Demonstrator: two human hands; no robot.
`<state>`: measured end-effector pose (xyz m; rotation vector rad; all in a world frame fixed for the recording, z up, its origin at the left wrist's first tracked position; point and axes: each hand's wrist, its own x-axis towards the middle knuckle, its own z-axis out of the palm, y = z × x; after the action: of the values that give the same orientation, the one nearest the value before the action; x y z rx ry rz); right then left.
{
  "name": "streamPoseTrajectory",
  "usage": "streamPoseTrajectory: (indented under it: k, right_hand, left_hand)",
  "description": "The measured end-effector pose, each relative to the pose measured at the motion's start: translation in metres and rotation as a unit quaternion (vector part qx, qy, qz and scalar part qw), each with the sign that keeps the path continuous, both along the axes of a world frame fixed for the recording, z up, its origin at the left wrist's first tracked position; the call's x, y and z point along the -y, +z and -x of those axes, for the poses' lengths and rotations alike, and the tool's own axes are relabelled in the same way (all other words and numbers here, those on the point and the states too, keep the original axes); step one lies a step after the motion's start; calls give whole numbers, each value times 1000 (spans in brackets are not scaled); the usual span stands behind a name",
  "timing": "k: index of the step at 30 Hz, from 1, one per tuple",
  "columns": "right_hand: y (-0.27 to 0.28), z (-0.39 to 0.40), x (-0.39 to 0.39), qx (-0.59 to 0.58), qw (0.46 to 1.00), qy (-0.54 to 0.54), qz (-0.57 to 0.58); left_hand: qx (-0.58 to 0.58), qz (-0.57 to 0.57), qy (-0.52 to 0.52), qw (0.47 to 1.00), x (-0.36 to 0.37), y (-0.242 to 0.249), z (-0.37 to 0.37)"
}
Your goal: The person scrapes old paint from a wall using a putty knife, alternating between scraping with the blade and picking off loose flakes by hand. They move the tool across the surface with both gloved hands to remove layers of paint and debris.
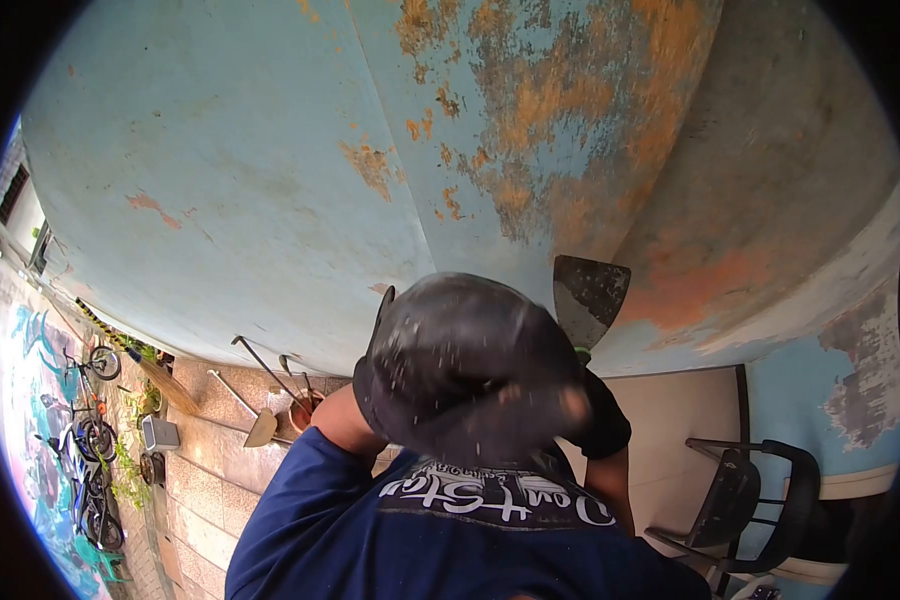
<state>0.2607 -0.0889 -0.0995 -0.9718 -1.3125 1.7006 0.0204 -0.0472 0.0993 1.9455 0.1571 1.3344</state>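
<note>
My left hand (460, 350), in a black glove with pale flecks on it, fills the middle of the view close to the camera. Motion smears its fingers. Behind it, mostly hidden, is my right hand (602, 415), also in black. A wide-bladed scraper (590, 303) with a worn, dark and grey blade rises from the right hand, and its handle is hidden behind the left glove. The blade overlaps the lower part of a light-blue wall (270, 150), where paint has come off in orange, brown and dark patches.
A black chair (740, 500) stands at the lower right. Long-handled tools (261, 430) and a reddish-brown pot (305, 410) are by the wall on the left. Farther left are a broom (165, 383), a grey bin (160, 434), and several parked bikes (95, 470) beside a painted wall.
</note>
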Motion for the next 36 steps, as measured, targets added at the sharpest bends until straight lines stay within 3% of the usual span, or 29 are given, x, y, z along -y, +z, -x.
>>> streamPoseTrajectory:
  k: [1,2,3,4,7,10,14,18,28,30,31,36]
  right_hand:
    - [1,0,0,-19,1000,3,3]
    - [2,1,1,-39,999,8,10]
    - [3,2,2,-60,998,14,19]
    - [4,2,2,-81,996,20,31]
    - [9,7,3,-141,987,30,67]
    - [8,8,3,-205,975,28,84]
    - [14,12,4,-290,951,39,103]
    - [13,9,-5,-234,968,57,69]
    - [44,28,-22,-281,957,64,19]
    - [72,48,-28,-291,954,64,9]
    - [46,39,-27,-262,964,32,1]
    - [65,51,-27,-208,978,-27,17]
  left_hand:
    - [59,14,-114,992,1,-4,0]
    - [60,19,-111,992,18,-10,-13]
    - [226,149,38,962,47,-1,-42]
    - [375,268,187,867,64,3,-57]
    - [366,284,185,867,72,-5,-51]
    - [350,286,157,878,88,-6,17]
    - [332,278,130,892,90,-4,21]
    - [318,257,99,907,88,-5,3]
    - [281,222,9,934,60,-2,20]
    - [274,212,-5,938,50,-3,13]
    - [270,207,-12,940,48,-4,12]
    - [249,196,-57,947,34,-8,2]
